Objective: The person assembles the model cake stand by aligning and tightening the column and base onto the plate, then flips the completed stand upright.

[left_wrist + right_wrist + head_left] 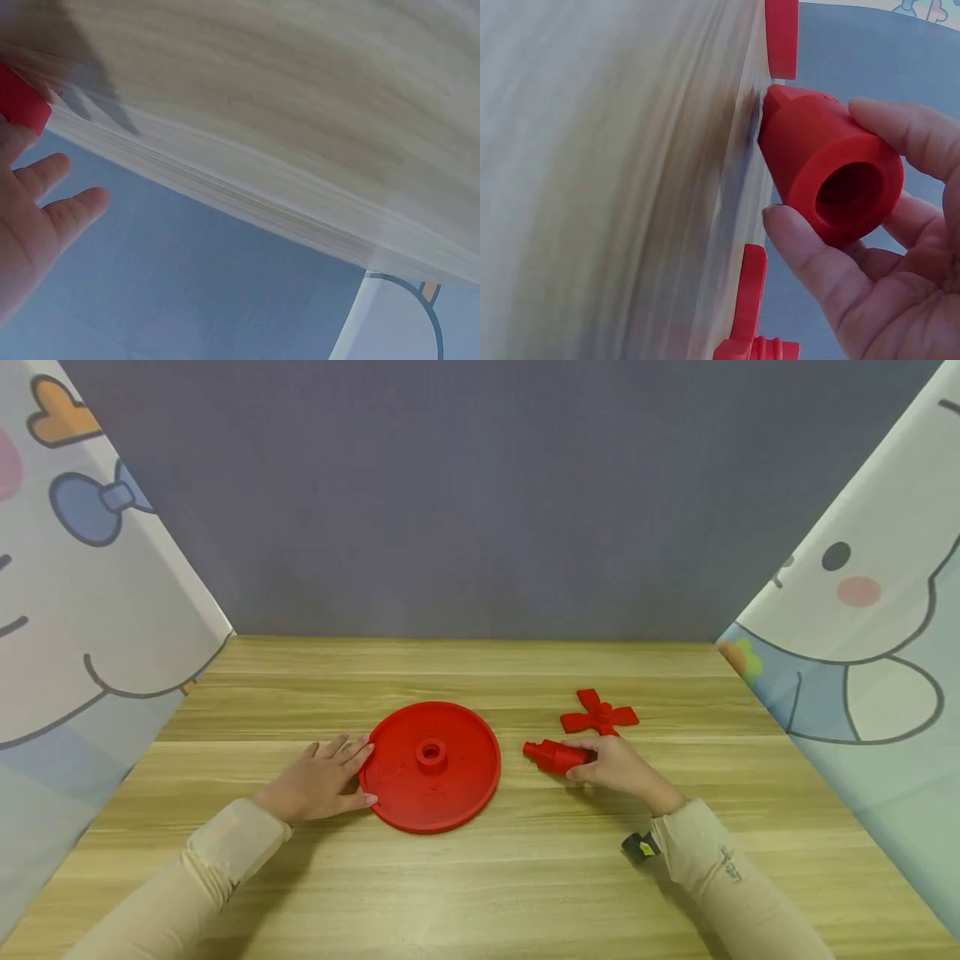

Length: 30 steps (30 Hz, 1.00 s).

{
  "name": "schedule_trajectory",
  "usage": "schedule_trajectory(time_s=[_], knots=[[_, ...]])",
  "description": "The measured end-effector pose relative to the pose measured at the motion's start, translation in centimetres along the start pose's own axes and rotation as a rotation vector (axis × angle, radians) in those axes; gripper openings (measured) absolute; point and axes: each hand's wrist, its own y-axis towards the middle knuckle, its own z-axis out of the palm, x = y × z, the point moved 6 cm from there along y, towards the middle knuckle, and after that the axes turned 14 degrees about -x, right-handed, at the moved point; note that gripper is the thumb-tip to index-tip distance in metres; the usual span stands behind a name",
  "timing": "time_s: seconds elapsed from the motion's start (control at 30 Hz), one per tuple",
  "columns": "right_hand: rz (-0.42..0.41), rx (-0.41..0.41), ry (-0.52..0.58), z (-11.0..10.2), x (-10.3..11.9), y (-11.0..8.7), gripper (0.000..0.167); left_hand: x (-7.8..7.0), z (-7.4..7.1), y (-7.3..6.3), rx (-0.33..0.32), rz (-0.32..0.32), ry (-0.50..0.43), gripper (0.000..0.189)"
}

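A red round plate-like disc (457, 793) with a hollow hub in its middle lies on the wooden table. My left hand (318, 779) rests against its left rim, fingers spread; in the left wrist view only a corner of red plastic (22, 103) shows past the fingers. Right of the disc, my right hand (615, 768) grips a red stepped tube (555, 756) between thumb and fingers, its narrow end pointing left toward the disc. Its round hollow end shows in the right wrist view, where the tube (802, 142) tilts close over the tabletop.
Just beyond the right hand lies a red four-bladed propeller piece (602, 713). A grey-blue panel (480, 510) stands behind the table (465, 893), with cartoon-printed sheets at both sides. A small black device (640, 847) sits at the right sleeve's cuff.
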Motion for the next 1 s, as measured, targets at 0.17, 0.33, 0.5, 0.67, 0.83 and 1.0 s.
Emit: schedule_trajectory(time_s=[0.17, 0.33, 0.5, 0.67, 0.83, 1.0], knots=[[-0.018, -0.043, -0.006, 0.1, 0.3, 0.2, 0.052, 0.2, 0.1, 0.0, 0.014, -0.011, -0.009, 0.080], [-0.033, -0.069, 0.025, 0.2, 0.8, 0.5, 0.051, 0.2, 0.2, 0.0, 0.033, -0.028, -0.033, 0.082], [-0.023, -0.086, 0.050, 0.3, 1.6, 0.7, 0.050, 0.1, 0.2, 0.1, 0.044, -0.033, -0.041, 0.083], [-0.008, -0.107, 0.115, 0.5, 2.6, 1.0, 0.048, 0.0, 0.3, 0.2, 0.052, -0.043, -0.041, 0.083], [-0.043, -0.127, 0.224, 1.4, 3.7, 1.2, 0.041, 0.0, 0.6, 0.3, 0.060, -0.043, -0.046, 0.083], [-0.077, -0.158, 0.282, 2.6, 5.0, 1.5, 0.036, 0.4, 0.7, 0.2, 0.070, -0.056, -0.044, 0.083]])
